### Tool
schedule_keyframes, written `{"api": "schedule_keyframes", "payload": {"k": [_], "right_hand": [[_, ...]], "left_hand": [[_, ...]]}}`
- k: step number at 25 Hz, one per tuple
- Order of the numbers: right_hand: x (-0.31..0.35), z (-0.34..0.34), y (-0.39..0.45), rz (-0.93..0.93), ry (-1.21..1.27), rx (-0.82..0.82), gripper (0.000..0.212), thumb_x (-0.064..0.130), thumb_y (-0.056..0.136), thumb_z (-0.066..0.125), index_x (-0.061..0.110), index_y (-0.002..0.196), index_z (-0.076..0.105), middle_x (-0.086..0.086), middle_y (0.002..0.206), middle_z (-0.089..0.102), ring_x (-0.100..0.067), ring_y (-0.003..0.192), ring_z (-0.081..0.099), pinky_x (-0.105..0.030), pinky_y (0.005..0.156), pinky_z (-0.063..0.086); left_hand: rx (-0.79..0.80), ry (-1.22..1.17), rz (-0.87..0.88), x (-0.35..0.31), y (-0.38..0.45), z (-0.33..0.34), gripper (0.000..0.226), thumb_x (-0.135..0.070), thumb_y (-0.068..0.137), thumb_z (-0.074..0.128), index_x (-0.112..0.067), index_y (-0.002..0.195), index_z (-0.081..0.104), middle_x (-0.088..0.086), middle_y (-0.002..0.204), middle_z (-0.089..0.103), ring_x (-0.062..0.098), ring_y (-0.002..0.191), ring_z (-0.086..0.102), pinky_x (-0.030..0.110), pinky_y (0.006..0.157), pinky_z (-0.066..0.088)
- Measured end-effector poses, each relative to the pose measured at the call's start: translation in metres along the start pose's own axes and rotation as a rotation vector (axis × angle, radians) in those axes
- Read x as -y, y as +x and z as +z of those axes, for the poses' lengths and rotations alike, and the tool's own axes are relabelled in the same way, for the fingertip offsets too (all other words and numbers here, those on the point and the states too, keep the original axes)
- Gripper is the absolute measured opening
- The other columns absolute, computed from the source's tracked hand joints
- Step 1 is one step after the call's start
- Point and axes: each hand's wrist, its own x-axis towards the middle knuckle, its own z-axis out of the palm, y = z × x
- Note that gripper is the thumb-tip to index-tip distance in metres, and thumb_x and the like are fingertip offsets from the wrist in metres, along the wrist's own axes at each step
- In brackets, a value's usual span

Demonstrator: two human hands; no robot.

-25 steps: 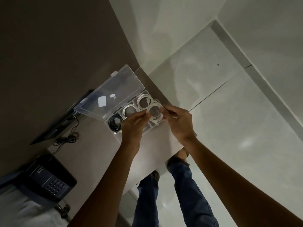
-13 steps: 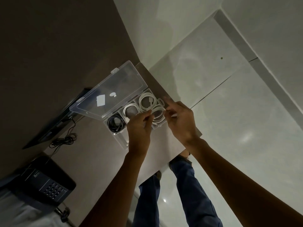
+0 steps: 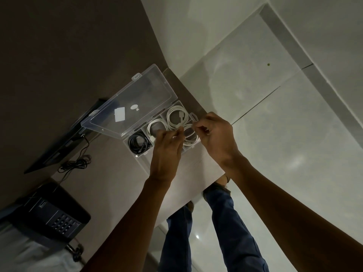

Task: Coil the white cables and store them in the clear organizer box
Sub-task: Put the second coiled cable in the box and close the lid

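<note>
The clear organizer box (image 3: 141,165) lies open on the table corner, its lid (image 3: 129,103) tilted up at the back. Two coiled white cables rest in its compartments, one at the far right (image 3: 170,118) and one in the middle (image 3: 152,127). A black cable coil (image 3: 137,143) fills the left compartment. My left hand (image 3: 167,152) and my right hand (image 3: 215,138) pinch a third coiled white cable (image 3: 189,137) from either side, low over the box's near right compartment. My fingers hide part of that coil.
A dark desk phone (image 3: 49,211) sits at the near left of the table (image 3: 110,185). A loose black cord (image 3: 75,163) lies beside a dark flat device (image 3: 64,138) against the wall. The table edge runs just right of the box, with tiled floor (image 3: 284,134) and my legs below.
Both hands have lowered the white coil toward the box's near right compartment, and the fingers have drawn closer together on it. The view has shifted slightly.
</note>
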Motion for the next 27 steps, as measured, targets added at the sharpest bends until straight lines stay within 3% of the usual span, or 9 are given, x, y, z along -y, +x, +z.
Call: {"api": "schedule_keyframes", "payload": {"k": [4, 10, 16, 20, 23, 26, 27], "right_hand": [[-0.003, 0.005, 0.003, 0.013, 0.021, 0.007, 0.014, 0.016, 0.097, 0.081, 0.004, 0.102, 0.083, -0.016, 0.098, 0.080, -0.029, 0.084, 0.075, -0.040, 0.085, 0.068], [-0.008, 0.013, 0.002, -0.025, 0.012, 0.005, 0.016, 0.015, 0.097, 0.080, 0.002, 0.104, 0.083, -0.019, 0.102, 0.079, -0.033, 0.088, 0.075, -0.044, 0.086, 0.068], [-0.015, 0.007, -0.013, -0.044, 0.030, 0.009, 0.026, 0.010, 0.097, 0.081, 0.007, 0.123, 0.080, -0.013, 0.113, 0.082, -0.028, 0.099, 0.078, -0.044, 0.093, 0.068], [-0.021, 0.004, -0.026, -0.029, 0.124, 0.050, 0.035, 0.008, 0.095, 0.083, 0.008, 0.130, 0.076, -0.010, 0.119, 0.080, -0.023, 0.102, 0.078, -0.040, 0.096, 0.067], [-0.016, 0.013, -0.025, 0.125, 0.188, -0.024, 0.029, 0.009, 0.092, 0.085, 0.013, 0.120, 0.080, -0.005, 0.114, 0.084, -0.018, 0.094, 0.081, -0.030, 0.087, 0.069], [-0.010, 0.020, -0.017, 0.176, 0.165, -0.075, 0.016, 0.012, 0.090, 0.088, 0.016, 0.103, 0.081, 0.001, 0.098, 0.084, -0.003, 0.074, 0.073, -0.001, 0.074, 0.054], [-0.008, 0.023, -0.014, 0.193, 0.146, -0.087, 0.014, 0.012, 0.089, 0.088, 0.016, 0.100, 0.080, 0.002, 0.095, 0.083, -0.002, 0.071, 0.070, -0.001, 0.073, 0.052]], "left_hand": [[-0.004, 0.067, 0.038, 0.002, 0.000, 0.002, 0.048, -0.002, 0.080, 0.098, 0.006, 0.124, 0.081, 0.028, 0.104, 0.080, 0.046, 0.092, 0.075, 0.051, 0.073, 0.071], [-0.005, 0.008, 0.046, 0.003, 0.016, 0.001, 0.030, 0.001, 0.081, 0.096, 0.002, 0.108, 0.086, 0.024, 0.089, 0.077, 0.038, 0.080, 0.076, 0.047, 0.070, 0.071], [0.025, -0.218, -0.309, -0.013, 0.021, 0.001, 0.016, -0.004, 0.092, 0.086, 0.006, 0.105, 0.085, 0.025, 0.091, 0.080, 0.038, 0.083, 0.079, 0.048, 0.076, 0.070], [0.183, -0.186, -0.245, -0.011, 0.013, -0.010, 0.022, -0.005, 0.102, 0.077, 0.006, 0.121, 0.080, 0.025, 0.099, 0.072, 0.037, 0.096, 0.073, 0.045, 0.089, 0.066], [0.277, -0.045, -0.161, -0.007, 0.004, -0.018, 0.032, -0.016, 0.103, 0.078, -0.001, 0.132, 0.079, 0.025, 0.115, 0.077, 0.040, 0.113, 0.072, 0.051, 0.101, 0.059], [0.304, 0.101, -0.167, -0.012, 0.007, -0.021, 0.042, -0.031, 0.102, 0.079, -0.009, 0.137, 0.077, 0.021, 0.126, 0.080, 0.039, 0.121, 0.072, 0.054, 0.103, 0.058], [0.317, 0.147, -0.187, -0.015, 0.009, -0.019, 0.045, -0.035, 0.103, 0.078, -0.010, 0.139, 0.076, 0.020, 0.128, 0.080, 0.038, 0.123, 0.072, 0.053, 0.103, 0.058]]}}
